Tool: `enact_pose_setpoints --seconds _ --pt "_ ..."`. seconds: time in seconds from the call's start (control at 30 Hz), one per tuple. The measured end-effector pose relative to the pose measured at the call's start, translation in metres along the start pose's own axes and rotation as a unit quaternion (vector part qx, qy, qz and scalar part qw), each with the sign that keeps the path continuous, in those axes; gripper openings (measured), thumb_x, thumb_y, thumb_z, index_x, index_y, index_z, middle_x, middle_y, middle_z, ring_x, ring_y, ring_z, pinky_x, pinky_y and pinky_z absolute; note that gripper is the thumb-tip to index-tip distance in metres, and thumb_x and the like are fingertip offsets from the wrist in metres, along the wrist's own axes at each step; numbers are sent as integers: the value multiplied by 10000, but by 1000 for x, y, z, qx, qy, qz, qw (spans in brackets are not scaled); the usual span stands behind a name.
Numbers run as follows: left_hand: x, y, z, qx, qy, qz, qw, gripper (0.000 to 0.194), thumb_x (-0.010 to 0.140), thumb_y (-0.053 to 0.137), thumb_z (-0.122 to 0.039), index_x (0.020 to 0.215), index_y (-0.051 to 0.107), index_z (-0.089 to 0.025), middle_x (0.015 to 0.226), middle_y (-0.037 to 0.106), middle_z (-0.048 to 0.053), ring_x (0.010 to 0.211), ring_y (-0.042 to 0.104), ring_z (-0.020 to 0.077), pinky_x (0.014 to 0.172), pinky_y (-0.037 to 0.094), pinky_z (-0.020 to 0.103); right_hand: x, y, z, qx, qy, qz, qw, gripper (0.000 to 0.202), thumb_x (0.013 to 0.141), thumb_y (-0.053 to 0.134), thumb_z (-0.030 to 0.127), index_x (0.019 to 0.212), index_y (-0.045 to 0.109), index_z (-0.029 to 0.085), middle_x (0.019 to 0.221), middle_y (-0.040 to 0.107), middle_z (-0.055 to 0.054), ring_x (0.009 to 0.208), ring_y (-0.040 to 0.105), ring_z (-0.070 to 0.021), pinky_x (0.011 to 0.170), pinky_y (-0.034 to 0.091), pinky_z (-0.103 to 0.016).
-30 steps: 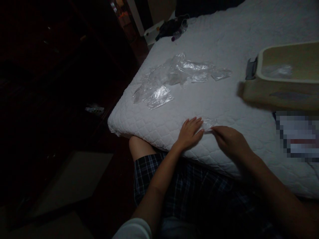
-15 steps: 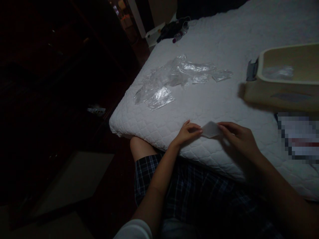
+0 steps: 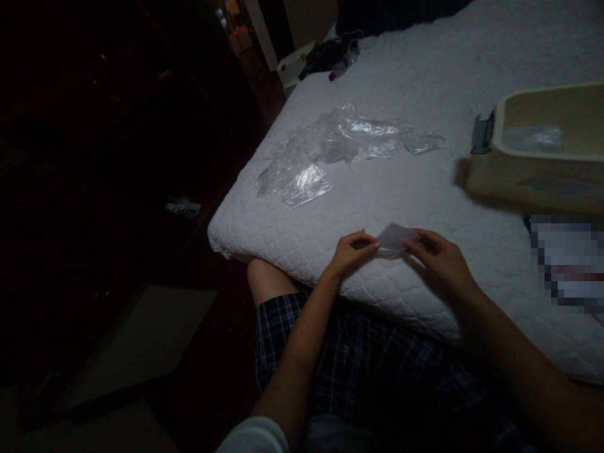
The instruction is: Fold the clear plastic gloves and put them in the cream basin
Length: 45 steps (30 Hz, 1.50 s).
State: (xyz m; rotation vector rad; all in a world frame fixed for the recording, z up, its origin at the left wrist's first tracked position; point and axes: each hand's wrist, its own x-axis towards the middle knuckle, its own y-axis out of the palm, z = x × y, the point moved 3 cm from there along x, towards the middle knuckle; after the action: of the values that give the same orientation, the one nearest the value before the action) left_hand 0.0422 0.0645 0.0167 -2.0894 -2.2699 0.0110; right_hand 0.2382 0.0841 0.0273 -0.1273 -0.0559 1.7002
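Between my hands is a small folded piece of translucent plastic (image 3: 392, 239), held just above the near edge of the bed. My left hand (image 3: 350, 253) pinches its left corner between thumb and fingers. On the other side, my right hand (image 3: 438, 255) grips the right end with thumb and fingertips. Beyond them, several crumpled clear plastic bags (image 3: 330, 145) lie spread on the white quilted mattress cover (image 3: 377, 195). To the right stands a cream plastic bin (image 3: 533, 167) with a grey latch, and some clear plastic (image 3: 538, 137) rests inside it.
A blurred-out flat item (image 3: 569, 258) lies on the bed at the right. A bottle with a purple cap (image 3: 340, 67) and dark cloth (image 3: 323, 55) are at the far corner. On the dark floor to the left there is a small packet (image 3: 184, 209).
My right hand has moved slightly left, nearer my left hand, and its grip has shifted along the plastic. The plastic piece has tilted and its outline has changed.
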Motion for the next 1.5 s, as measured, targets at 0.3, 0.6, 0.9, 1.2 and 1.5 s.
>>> enact_pose_setpoints --seconds 0.3,0.6,0.9,1.2,1.5 --pt "-3 2 -10 -42 -37 13 998 404 546 831 -518 690 715 -159 732 673 24 706 601 114 686 484 265 2 0 3 4 1 -19 1000 266 655 765 461 778 695 236 727 699 -21 619 640 -177 564 556 -328" --pt "-3 5 4 -97 -112 -8 989 452 505 853 -490 752 702 -142 665 643 5 587 547 85 577 450 236 5 0 -4 24 24 -19 999 277 666 757 474 776 691 229 717 694 -23 615 649 -183 569 565 -329" --pt "-6 16 10 -10 -72 -36 997 324 616 791 -442 733 694 -156 665 621 -4 610 512 91 596 414 229 7 -3 -14 48 20 -55 997 337 660 746 519 812 685 224 719 687 -26 631 641 -186 588 558 -341" --pt "0 27 6 -7 -100 -63 993 256 629 766 -378 717 667 -158 607 564 -38 573 471 81 569 379 214 -1 -2 -5 65 32 -60 996 347 663 722 506 829 654 210 712 664 -4 645 604 -161 612 514 -302" --pt "22 47 -8 -10 -97 12 995 282 629 785 -391 717 664 -152 639 598 -24 605 513 89 600 407 222 -1 -12 -6 109 57 -156 980 383 635 737 524 803 647 191 730 668 -17 659 599 -160 606 485 -287"
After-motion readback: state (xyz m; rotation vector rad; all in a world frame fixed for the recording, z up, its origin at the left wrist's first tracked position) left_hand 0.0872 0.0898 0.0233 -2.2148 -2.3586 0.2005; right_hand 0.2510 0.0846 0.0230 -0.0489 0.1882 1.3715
